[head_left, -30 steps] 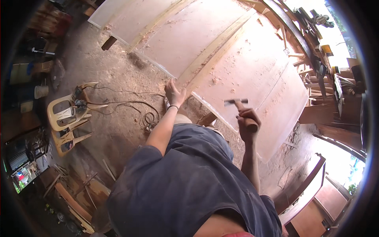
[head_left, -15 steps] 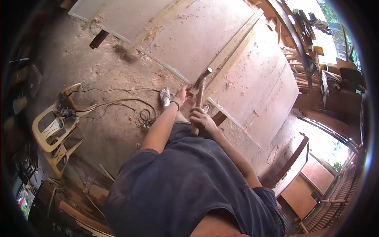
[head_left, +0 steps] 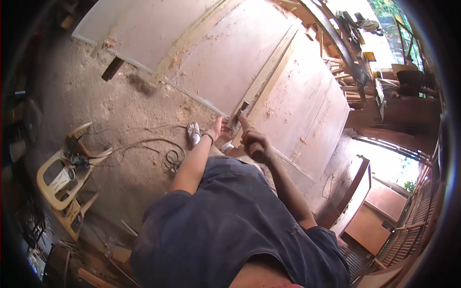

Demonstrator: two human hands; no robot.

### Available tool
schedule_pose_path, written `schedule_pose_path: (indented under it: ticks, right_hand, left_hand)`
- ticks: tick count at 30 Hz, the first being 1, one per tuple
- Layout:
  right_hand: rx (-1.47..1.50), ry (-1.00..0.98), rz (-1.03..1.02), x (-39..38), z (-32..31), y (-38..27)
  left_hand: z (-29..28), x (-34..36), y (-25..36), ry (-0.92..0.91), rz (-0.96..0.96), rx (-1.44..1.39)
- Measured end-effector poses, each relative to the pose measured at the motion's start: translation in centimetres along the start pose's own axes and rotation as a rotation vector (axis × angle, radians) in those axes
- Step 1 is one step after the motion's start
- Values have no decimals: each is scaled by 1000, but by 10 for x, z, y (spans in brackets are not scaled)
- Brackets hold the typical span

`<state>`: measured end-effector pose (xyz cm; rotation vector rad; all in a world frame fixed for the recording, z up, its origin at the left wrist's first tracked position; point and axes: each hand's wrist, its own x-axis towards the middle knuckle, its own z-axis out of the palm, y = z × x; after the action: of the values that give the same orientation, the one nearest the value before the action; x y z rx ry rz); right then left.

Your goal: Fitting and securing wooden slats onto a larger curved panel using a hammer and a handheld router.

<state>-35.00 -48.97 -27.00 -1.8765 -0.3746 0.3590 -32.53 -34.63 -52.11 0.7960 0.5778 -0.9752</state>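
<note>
My right hand (head_left: pixel 255 139) is closed round the wooden handle of a hammer (head_left: pixel 244 121). The hammer's head is over the near end of a wooden batten (head_left: pixel 263 79) that runs along a large pale panel (head_left: pixel 216 57). Just left of the hammer head, my left hand (head_left: pixel 219 127) is at the panel's near edge, its fingers bent toward the batten's end. Whatever lies between those fingers is too small and blurred to make out. A dark band circles the left wrist.
Wood shavings (head_left: pixel 270 113) are scattered over the panels. On the left a cream plastic chair (head_left: pixel 50 185) lies on the floor with a corded tool (head_left: pixel 77 161) on it. Its dark cable (head_left: pixel 168 141) coils near my foot (head_left: pixel 193 133). Timber (head_left: pixel 353 86) is piled at right.
The hammer has swung forward and down, from standing upright to lying toward the batten's end. My right hand has shifted slightly right; my left hand remains by the panel edge. The view has shifted slightly.
</note>
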Motion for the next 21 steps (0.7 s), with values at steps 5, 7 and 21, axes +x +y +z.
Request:
schedule_pose_path:
  ticks: [5, 7, 21]
  right_hand:
    - [-31, -86, 23, 13, -8, -22]
    - [-122, -116, -36, 16, -8, -29]
    - [-460, 715, 427, -55, -91, -75]
  left_hand:
    - [16, -3, 10, -71, -153, -149]
    - [18, -2, 7, -12, -100, -145]
    - [171, -189, 168, -40, 369, 527]
